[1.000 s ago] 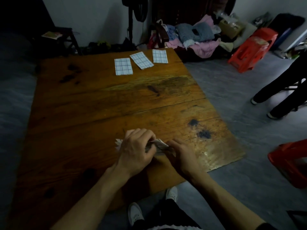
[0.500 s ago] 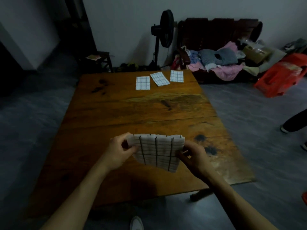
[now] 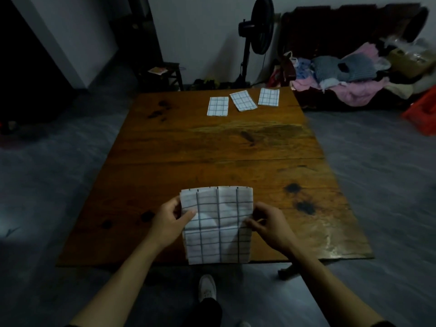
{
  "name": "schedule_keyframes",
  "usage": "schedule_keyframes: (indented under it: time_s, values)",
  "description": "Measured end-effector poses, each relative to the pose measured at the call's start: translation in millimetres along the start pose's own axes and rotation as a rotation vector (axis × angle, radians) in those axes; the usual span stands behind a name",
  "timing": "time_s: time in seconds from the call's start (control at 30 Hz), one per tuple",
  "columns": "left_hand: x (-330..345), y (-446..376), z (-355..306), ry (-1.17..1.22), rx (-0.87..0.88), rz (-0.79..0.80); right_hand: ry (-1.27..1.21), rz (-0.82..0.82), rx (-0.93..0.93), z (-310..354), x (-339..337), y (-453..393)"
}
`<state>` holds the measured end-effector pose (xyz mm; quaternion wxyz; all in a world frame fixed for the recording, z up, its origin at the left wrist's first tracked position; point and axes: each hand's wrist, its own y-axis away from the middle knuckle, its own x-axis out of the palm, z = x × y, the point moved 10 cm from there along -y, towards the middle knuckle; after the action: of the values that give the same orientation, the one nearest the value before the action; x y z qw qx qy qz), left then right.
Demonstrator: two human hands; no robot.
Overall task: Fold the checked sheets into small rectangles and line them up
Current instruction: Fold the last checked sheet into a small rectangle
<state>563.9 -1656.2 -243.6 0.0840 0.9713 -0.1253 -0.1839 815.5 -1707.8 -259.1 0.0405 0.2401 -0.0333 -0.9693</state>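
A white checked sheet (image 3: pixel 218 226) with dark grid lines hangs spread out above the near edge of the wooden table (image 3: pixel 212 147). My left hand (image 3: pixel 171 221) pinches its left side and my right hand (image 3: pixel 269 223) pinches its right side, about halfway down. Three folded checked rectangles lie in a rough row at the table's far end: the left one (image 3: pixel 217 106), the middle one (image 3: pixel 243 101), which is turned at an angle, and the right one (image 3: pixel 268 97).
A standing fan (image 3: pixel 258 31) and a small dark stool (image 3: pixel 165 74) are behind the table. A bench piled with clothes (image 3: pixel 354 69) is at the back right. A red plastic stool (image 3: pixel 422 114) sits at the right edge. My shoe (image 3: pixel 207 289) shows below the table's near edge.
The sheet, crumpled between my hands on the table a second ago, has been lifted and spread out flat, now hanging longer. The camera view has tilted up.
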Motion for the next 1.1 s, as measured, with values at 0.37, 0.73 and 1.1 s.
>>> schedule_keyframes:
  time_s: [0.37,0.73,1.1]
  values:
    - [6.0,-74.9,40.4,-0.106,0.049,0.034,0.215,-0.102,0.11,-43.9,20.3,-76.9]
    - [12.8,-84.5,120.9,-0.648,0.083,0.401,0.619,0.115,-0.1,-73.0,54.0,-76.8]
    - [41.6,-101.3,71.9,-0.796,0.335,0.102,0.568,-0.017,0.114,-96.5,51.1,-69.1]
